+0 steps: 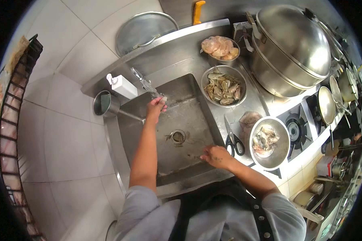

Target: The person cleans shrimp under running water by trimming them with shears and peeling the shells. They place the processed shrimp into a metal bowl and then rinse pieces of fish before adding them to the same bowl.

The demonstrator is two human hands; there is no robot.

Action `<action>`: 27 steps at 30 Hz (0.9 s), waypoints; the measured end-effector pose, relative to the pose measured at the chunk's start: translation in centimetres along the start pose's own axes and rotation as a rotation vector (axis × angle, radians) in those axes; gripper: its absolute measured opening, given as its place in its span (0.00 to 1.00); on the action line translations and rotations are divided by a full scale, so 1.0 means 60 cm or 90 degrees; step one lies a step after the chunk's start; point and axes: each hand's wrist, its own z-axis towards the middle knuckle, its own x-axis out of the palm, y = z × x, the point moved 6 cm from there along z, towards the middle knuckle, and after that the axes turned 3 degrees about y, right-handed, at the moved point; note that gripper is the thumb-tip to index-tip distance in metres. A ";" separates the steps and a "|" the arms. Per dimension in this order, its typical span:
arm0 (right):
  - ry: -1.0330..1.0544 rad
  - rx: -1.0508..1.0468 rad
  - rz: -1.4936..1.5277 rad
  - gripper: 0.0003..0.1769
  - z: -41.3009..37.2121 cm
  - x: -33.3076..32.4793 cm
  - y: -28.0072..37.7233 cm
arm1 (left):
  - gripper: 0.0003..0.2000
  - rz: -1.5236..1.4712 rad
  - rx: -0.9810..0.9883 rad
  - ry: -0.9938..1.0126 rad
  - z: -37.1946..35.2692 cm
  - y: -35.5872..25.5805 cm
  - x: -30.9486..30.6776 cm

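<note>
The left hand (156, 107) is closed around a small pale thing, which looks like a prawn (163, 99) though it is tiny in this view, and holds it in the water running from the tap (142, 82) over the back of the sink (189, 114). Wet and shelled, it is likely light, soft in the body and slippery, so a pinch across the thick middle would serve better than a grip on the tail or legs, which would probably tear. The right hand (216, 154) lies low at the front of the sink with its fingers curled down; I cannot tell whether they pinch the dark scrap (192, 156) beside them. The steel basin is wet, with bits caught at the drain (177, 137). On the counter to the right stand a bowl (204, 80) of whole prawns, scissors (232, 140) and a second bowl (280, 157), with a large pot (289, 52) and a burner (295, 128) beyond, and a soap bottle (122, 85) by the white tiles (68, 132)
</note>
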 end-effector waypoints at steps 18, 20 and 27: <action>0.002 -0.126 -0.068 0.20 -0.127 -0.040 -0.024 | 0.13 0.682 0.125 -0.029 -0.194 -0.182 0.062; 0.033 -0.066 -0.061 0.20 -0.139 -0.041 -0.031 | 0.12 0.551 0.052 0.036 -0.206 -0.154 0.121; 0.093 -0.090 -0.078 0.20 -0.157 0.003 -0.077 | 0.15 0.090 -0.022 0.414 -0.298 -0.132 0.420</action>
